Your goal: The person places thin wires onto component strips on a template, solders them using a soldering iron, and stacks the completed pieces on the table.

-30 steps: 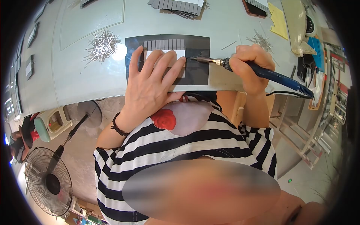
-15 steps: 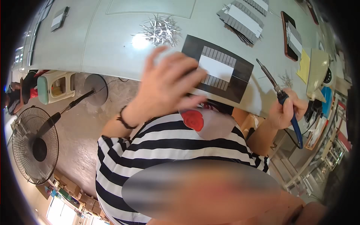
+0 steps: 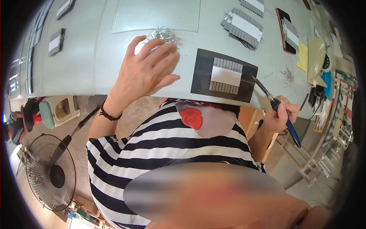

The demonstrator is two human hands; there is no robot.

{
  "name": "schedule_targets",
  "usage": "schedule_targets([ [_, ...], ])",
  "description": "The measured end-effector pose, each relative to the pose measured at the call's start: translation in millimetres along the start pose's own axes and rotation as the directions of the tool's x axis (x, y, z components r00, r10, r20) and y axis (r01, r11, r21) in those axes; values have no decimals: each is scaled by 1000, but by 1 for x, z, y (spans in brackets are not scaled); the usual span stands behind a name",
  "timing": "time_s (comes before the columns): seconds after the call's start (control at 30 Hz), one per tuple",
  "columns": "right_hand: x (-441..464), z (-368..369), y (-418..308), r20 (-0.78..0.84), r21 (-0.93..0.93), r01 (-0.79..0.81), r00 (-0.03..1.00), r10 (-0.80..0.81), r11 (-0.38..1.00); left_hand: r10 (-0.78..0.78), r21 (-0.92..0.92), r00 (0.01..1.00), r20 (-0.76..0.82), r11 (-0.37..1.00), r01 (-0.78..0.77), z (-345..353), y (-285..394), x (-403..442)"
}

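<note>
My left hand (image 3: 146, 70) hovers at the near side of a pile of thin silvery metal strips (image 3: 167, 35). Its fingers are spread and slightly curled, with nothing visible in them; they cover part of the pile. My right hand (image 3: 281, 114) is wrapped round the blue handle of a soldering iron (image 3: 264, 88), whose tip points at the right side of a dark flat plate (image 3: 202, 74). On that plate lies a row of narrow grey pieces with a white band across the middle (image 3: 225, 76). A thin wire end sticks out at each side of the row.
Stacked banded grey pieces (image 3: 244, 27) lie farther back, and another set leans on a phone (image 3: 284, 34). Loose metal bits (image 3: 288, 76), a yellow paper (image 3: 302, 57) and a pale device with a dial (image 3: 315, 63) are on the right. A fan (image 3: 51, 173) stands at lower left.
My left hand has moved left from the plate to the metal strips. The soldering iron has come down and left, its tip now by the plate's right side. The camera view has shifted.
</note>
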State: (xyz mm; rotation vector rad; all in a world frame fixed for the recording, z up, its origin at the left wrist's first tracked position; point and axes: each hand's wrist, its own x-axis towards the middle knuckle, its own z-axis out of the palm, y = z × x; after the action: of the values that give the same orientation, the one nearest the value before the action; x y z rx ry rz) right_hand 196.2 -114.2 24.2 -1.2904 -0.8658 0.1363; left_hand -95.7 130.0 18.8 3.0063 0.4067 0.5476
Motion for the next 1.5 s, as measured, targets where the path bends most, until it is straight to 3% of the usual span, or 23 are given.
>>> schedule_targets([
  [0.13,3,23,-5,-26,30,37,999,-37,999,-72,-40,996,-51,997,70,-6,-1,-4],
  [0.2,7,41,-8,22,166,-42,999,39,985,-161,-10,983,-83,987,161,-4,-1,3],
  [0.27,3,46,-6,35,110,-40,999,37,993,-145,-3,988,-51,989,145,-5,0,5],
  [0.33,8,53,0,94,166,-47,995,32,985,-102,21,991,-90,994,105,-1,-1,14],
  [0.4,16,52,5,155,248,-68,987,30,966,-116,-39,993,-28,993,115,1,1,9],
  [0.43,20,51,1,178,212,-94,982,56,973,-94,-26,994,-65,995,92,-3,3,13],
  [0.5,23,44,6,179,247,-89,983,45,965,-117,-8,993,-14,993,117,-8,10,15],
  [0.73,26,25,20,208,276,-85,978,27,957,-3,124,996,-85,992,14,-3,19,14],
  [0.93,28,13,22,219,314,-80,976,10,946,30,122,999,10,992,-31,-8,34,18],
  [1.13,29,2,23,288,308,-115,957,23,944,-126,64,991,-53,990,129,2,38,22],
  [1.23,30,1,29,230,351,-83,973,0,933,-161,37,985,-61,986,163,2,36,23],
  [1.3,38,7,24,36,208,-130,992,125,969,-195,20,980,-38,980,196,3,36,27],
  [1.33,47,8,23,42,209,-148,989,143,967,-206,17,978,-23,978,207,3,35,28],
  [1.5,79,7,21,-40,133,-19,999,25,991,-271,-30,963,-8,962,271,-1,32,37],
])
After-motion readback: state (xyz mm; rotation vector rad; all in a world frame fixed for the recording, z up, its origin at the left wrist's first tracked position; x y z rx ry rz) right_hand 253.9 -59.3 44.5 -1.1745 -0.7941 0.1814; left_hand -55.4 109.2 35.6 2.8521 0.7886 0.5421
